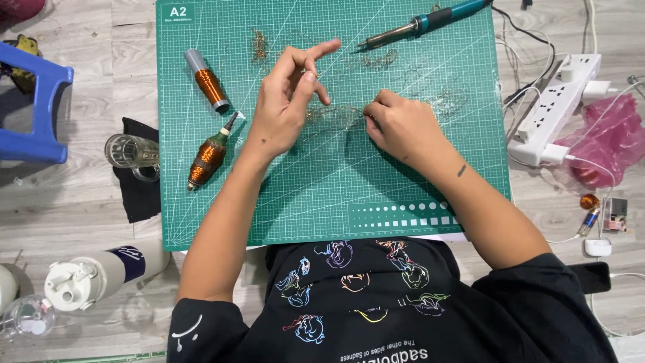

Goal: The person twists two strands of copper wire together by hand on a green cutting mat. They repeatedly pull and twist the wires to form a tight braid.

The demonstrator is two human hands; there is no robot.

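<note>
So the left hand [285,107] is hovering over the middle of the green cutting mat [322,195], fingers loosely spread, gripping nothing. The right hand [396,124] is curled, fingertips pinching the fine copper wire tangle [332,113] lying mid-mat between both hands. Two copper wire spools [207,81] sit near the mat's left edge, soldering iron [420,25] by the top edge.
</note>
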